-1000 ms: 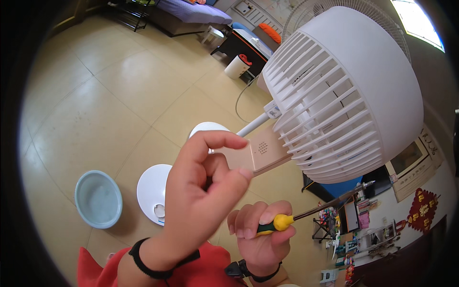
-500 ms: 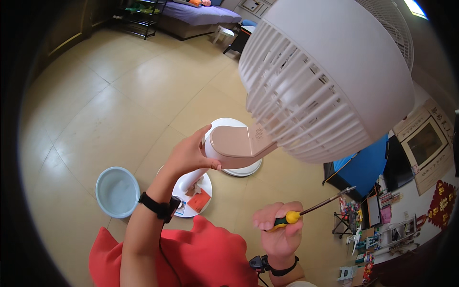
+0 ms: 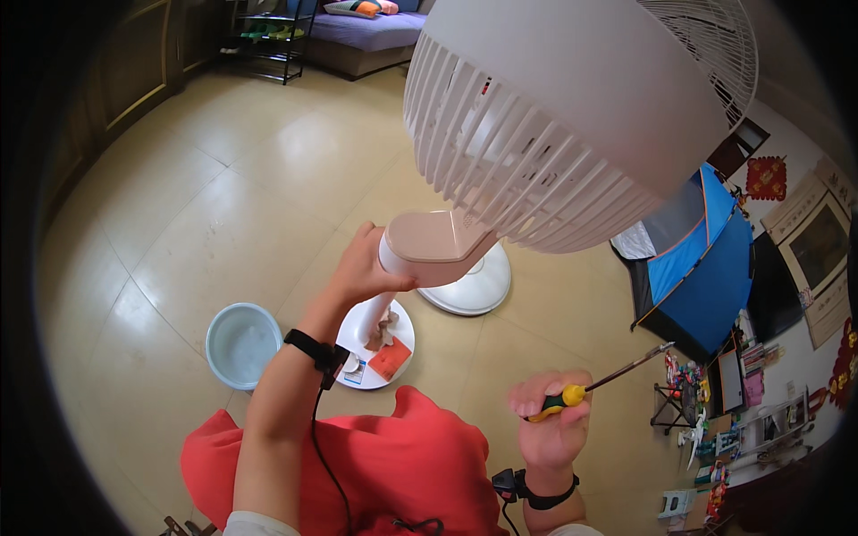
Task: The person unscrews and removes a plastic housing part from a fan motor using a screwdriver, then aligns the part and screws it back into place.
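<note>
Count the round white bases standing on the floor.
2. One white base is below the left hand, bearing an orange item; the second white base lies just beyond, partly behind the fan. Others may be hidden.

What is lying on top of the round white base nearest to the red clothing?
On the white base are a flat orange-red item, something crumpled and brownish and a pale post. Whatever is underneath these is covered and cannot be seen.
</note>
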The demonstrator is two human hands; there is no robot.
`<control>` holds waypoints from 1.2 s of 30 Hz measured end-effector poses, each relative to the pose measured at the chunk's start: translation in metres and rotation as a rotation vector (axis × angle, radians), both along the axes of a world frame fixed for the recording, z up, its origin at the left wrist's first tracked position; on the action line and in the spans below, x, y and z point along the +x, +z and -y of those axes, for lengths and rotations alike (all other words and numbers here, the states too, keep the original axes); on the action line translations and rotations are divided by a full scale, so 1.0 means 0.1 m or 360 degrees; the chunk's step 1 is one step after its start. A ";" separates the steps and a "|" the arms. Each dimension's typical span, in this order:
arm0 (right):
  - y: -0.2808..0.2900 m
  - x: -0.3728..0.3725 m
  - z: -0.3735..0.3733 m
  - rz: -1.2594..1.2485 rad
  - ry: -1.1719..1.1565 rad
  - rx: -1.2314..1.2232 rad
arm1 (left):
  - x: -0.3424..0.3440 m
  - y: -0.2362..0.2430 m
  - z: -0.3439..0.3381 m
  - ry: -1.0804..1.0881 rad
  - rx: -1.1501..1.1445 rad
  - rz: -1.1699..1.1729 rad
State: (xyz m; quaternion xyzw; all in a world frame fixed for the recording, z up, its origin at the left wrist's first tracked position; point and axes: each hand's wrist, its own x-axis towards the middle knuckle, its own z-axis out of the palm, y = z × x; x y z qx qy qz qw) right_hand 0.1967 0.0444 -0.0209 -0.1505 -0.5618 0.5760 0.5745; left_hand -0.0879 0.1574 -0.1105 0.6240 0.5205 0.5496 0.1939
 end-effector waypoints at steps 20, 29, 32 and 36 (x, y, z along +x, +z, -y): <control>0.12 0.10 0.14 0.0025 -0.0027 -0.0051 | 0.51 0.04 0.37 0.0616 0.0038 0.0025; 0.26 0.26 0.28 -0.0036 -0.0003 0.0019 | 0.82 0.07 0.53 0.0854 0.0005 0.0129; 0.30 0.34 0.32 -0.0014 -0.0028 0.0025 | 0.97 0.08 0.55 0.0956 0.0016 0.0138; 0.32 0.47 0.39 -0.0013 -0.0048 0.0002 | 1.13 0.01 0.52 0.1083 0.0059 -0.0004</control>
